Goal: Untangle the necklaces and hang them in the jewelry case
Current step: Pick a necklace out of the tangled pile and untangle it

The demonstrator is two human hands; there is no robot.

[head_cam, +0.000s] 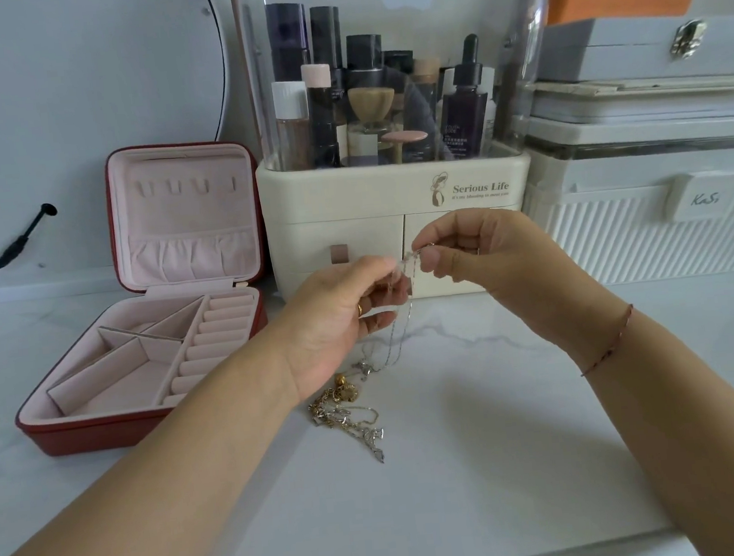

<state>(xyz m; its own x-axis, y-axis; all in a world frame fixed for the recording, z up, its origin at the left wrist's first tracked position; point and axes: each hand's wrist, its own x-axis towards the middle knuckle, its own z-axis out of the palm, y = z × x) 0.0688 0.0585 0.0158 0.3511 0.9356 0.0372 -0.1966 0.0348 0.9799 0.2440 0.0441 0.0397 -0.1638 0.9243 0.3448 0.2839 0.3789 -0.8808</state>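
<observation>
— Head view (the only one we have): what are we holding?
— Our left hand [336,307] and right hand [474,249] are raised close together above the table [482,423]. Each has its fingers curled, thumb and fingertip pinching the same thin silver chain [399,333]. Neither holds anything else.
— And the other necklaces?
— The chain hangs from our pinch down to the tangle [346,409], which lies on the table just below the left wrist. It is a heap of gold and silver links, with a round gold pendant [345,389] and a small silver charm [374,445] at the near end. The jewelry case [80,433] stands open to the left, apart from the tangle, and the hooks [186,186] in its upright lid are bare.
— So how do we do this step well?
— We judge we are teasing one chain free. Links this fine look likely to snag and kink, so we would pinch lightly and feed the chain out slack rather than tug. We would also loosen the loops where it meets the heap.
— Textures?
— Glinting, slippery-looking metal lies on a pale, veined, marble-look top. The case is red outside and lined in soft pink fabric, with padded ring rolls [222,332] and a gathered pocket [192,254].
</observation>
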